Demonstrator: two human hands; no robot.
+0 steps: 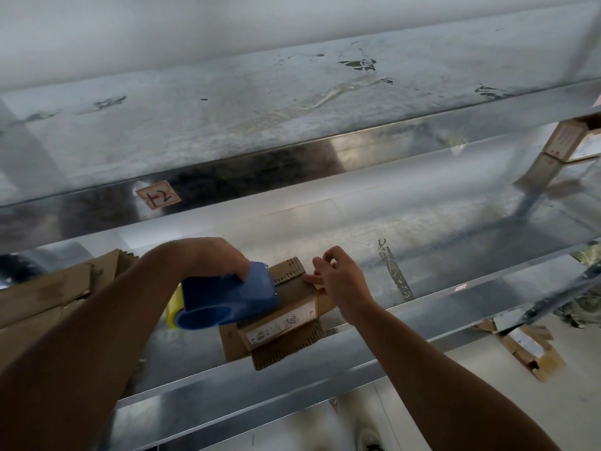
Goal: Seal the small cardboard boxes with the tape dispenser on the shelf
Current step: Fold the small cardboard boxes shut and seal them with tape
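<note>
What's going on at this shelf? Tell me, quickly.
A person is taping a small cardboard box on the metal shelf. The left hand grips the blue tape dispenser, pressed onto the box top. The right hand holds the box's far end with its fingers. The end flaps stick out, not yet taped.

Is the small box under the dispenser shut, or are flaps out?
Not fully shut: the small box shows corrugated flaps sticking out at its near and far ends.

- A small orange-edged sticker (158, 194) on the front lip of the upper shelf (325, 151) carries handwritten black marks that look like "+2".
- The white label (279, 327) on the small cardboard box (294, 289) has print too small to read.
</note>
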